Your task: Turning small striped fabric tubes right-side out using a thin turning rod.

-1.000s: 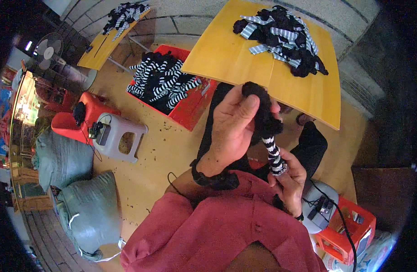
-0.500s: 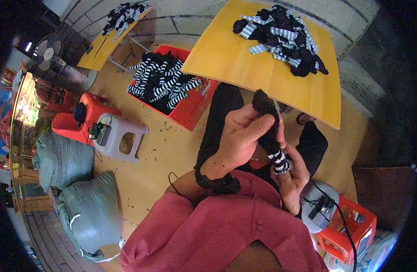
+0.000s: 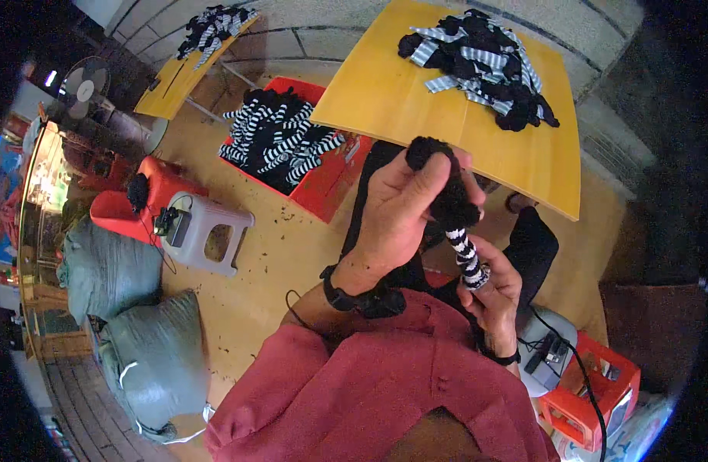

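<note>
Black-and-white striped sock (image 3: 463,250) with a fuzzy black top is held up in front of the chest, just below the near edge of the yellow table (image 3: 384,100). Left hand (image 3: 404,208) is curled shut on the fuzzy black end, thumb pressing on top; right hand (image 3: 496,289) is closed lower down, pinching the striped end between fingertips. Sock hangs stretched between the two hands. Risk: the right-hand pinch looks small, only on the tip, so a hard pull could slip the striped end free or stretch it out of shape; the loose black fabric hanging under the left wrist could also snag or get dragged along. A dropped sock would probably land on the lap or on the floor beside the dark trouser legs. Containers: red crate (image 3: 323,185) left of the table, heaped full with striped and black socks; loose sock pile (image 3: 481,65) on the far part of the table; smaller red crate (image 3: 600,393) at lower right, contents unclear, a cable running to it. Two stuffed grey sacks (image 3: 130,323) on the left, closed.
</note>
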Motion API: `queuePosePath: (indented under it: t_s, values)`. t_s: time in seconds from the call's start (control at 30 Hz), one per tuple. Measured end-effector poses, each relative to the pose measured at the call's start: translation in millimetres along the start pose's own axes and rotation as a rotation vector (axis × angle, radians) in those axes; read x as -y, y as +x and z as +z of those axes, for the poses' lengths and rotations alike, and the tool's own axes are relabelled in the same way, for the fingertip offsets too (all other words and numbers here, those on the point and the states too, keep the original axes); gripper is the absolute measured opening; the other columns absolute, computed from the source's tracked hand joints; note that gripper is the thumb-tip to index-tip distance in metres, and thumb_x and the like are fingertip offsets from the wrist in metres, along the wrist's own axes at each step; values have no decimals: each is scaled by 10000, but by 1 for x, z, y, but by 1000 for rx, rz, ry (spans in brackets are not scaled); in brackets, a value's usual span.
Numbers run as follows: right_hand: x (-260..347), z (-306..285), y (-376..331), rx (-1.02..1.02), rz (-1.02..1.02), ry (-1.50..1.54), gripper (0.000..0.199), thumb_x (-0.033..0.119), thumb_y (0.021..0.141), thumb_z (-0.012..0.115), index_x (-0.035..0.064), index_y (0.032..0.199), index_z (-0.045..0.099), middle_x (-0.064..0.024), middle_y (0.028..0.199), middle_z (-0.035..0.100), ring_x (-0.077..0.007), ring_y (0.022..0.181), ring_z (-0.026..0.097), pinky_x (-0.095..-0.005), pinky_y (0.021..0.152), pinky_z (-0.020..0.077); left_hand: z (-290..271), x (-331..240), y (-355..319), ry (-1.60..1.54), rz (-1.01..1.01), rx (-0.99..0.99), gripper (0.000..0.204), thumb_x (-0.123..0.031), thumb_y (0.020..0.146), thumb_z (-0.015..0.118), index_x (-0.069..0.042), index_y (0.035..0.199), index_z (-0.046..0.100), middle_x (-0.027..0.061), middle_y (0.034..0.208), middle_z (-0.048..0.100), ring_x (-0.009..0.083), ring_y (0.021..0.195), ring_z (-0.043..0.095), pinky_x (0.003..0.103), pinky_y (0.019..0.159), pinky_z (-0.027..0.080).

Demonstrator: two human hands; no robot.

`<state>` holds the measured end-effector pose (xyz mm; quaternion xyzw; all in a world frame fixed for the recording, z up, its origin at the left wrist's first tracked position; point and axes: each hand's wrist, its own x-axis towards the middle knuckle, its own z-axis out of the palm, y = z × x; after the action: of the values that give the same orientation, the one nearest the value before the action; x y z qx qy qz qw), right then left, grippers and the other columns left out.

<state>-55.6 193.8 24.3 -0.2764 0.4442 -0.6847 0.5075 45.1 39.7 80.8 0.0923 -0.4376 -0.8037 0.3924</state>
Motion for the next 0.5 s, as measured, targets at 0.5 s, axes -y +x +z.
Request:
queuePosePath:
  t_s: [0.5]
  values:
    - [-10,-6,3,-129,-439,-679,485,179,832,623,-38,1237,468,-25,829,592,-68,609,523,-167,513,405,-5,0,1,-23,-158,312,214,-145,750,452,42,707,548,122,521,537,224,500,564,328,706,465]
